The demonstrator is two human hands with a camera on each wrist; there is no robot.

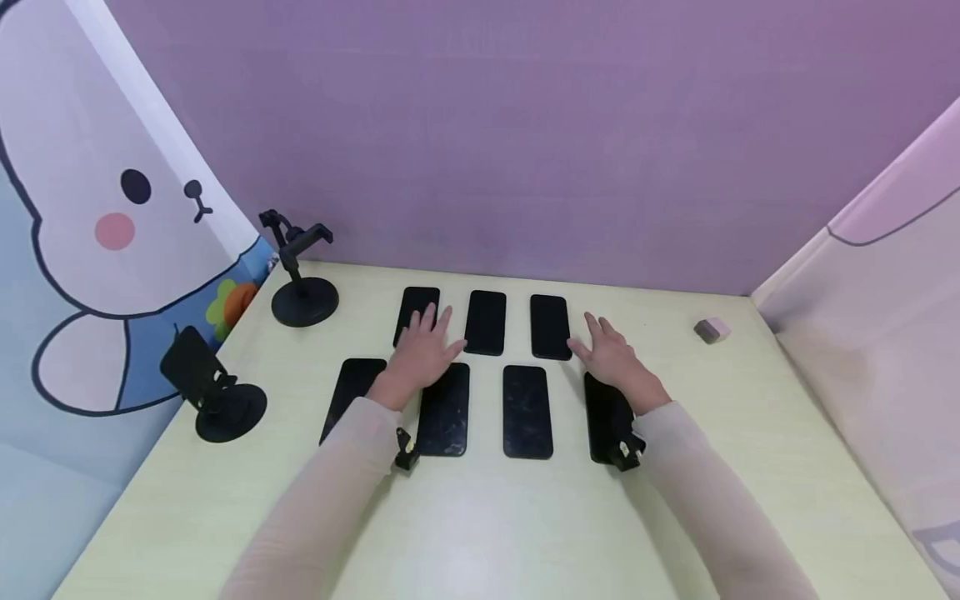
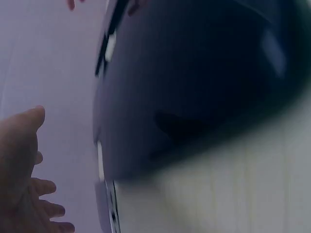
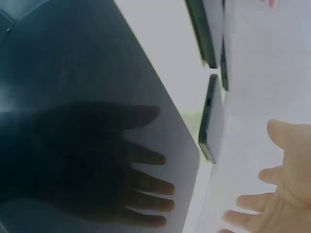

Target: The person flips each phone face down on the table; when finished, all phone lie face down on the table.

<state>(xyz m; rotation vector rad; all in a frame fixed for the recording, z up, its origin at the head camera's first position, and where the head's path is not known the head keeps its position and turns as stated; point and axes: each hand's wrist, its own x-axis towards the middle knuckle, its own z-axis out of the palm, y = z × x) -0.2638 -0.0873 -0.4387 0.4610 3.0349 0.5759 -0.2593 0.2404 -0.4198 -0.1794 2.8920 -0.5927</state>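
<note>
Black smartphones lie flat in two rows on a pale table (image 1: 480, 533). Three form the back row: a left one (image 1: 420, 297), a middle one (image 1: 486, 323) and a right one (image 1: 551, 327). The front row has several, including a second phone (image 1: 444, 417) and a third phone (image 1: 527, 412). Over the left phones is my left hand (image 1: 423, 354), its fingers spread and holding nothing. My right hand (image 1: 613, 358) reaches above the front row's rightmost phone (image 1: 602, 417), fingers extended, nothing held. The right wrist view shows that hand mirrored in a glossy phone screen (image 3: 92, 63).
Two black phone stands are at the table's left: one with a clamp-like top (image 1: 303, 302), one with a tilted plate (image 1: 231, 412). A small grey-and-pink block (image 1: 712, 330) sits at the right. A purple backdrop (image 1: 480, 150) rises behind the table.
</note>
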